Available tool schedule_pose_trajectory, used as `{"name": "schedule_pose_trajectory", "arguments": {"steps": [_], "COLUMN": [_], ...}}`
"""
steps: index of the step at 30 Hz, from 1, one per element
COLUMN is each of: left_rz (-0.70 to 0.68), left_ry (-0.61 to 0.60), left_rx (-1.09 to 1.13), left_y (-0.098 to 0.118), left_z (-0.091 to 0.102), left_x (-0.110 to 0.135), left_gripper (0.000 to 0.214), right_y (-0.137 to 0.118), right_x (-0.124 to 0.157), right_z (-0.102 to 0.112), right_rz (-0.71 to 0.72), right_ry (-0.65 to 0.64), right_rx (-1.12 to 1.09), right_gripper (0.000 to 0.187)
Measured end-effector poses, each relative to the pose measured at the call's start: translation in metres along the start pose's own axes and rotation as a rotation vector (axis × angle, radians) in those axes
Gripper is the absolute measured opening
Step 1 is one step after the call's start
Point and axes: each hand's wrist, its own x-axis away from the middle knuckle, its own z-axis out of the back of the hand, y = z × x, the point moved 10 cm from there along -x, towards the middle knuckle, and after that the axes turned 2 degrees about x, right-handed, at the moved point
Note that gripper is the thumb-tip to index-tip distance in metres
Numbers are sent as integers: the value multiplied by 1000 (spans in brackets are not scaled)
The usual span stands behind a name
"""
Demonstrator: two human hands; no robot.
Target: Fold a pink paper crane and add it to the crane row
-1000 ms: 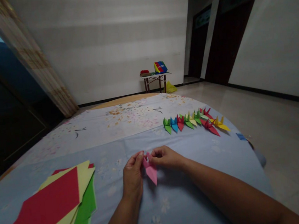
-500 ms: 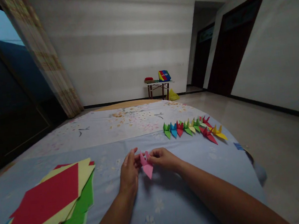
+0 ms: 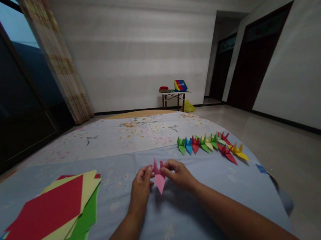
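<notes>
A small folded pink paper piece (image 3: 159, 178) is held above the light blue cloth (image 3: 213, 183) at the middle of the view. My left hand (image 3: 140, 189) pinches its left side, fingers closed. Pinching the right side is my right hand (image 3: 178, 174), also with closed fingers. The paper's pointed tip hangs down between the two hands. A row of several finished paper cranes (image 3: 209, 144) in green, blue, red and yellow stands to the right, beyond my right hand.
A fanned stack of coloured paper sheets (image 3: 47, 216), red on top, lies at the left. A blue scrap (image 3: 261, 168) lies near the cloth's right edge. A small table (image 3: 174, 97) with a colourful box stands by the far wall.
The camera tilted up a little. My hands stayed on the pink paper, and my left fingers closed back onto its left side after opening briefly.
</notes>
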Motion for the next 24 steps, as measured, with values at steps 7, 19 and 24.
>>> {"name": "schedule_pose_trajectory", "arguments": {"steps": [7,19,24], "left_rz": [74,125,91], "left_ry": [-112,-129,-159], "left_rx": [-16,32,-9], "left_y": [-12,-14,-9], "left_z": [-17,-18,-25], "left_x": [9,16,21], "left_gripper": [37,47,51], "right_y": [-5,61,55], "right_x": [5,6,8], "right_z": [16,-8,-19], "right_rz": [86,-370,-402], "right_ry": [89,-163,-198], "right_rx": [-81,-288,-471], "right_gripper": [16,52,42]}}
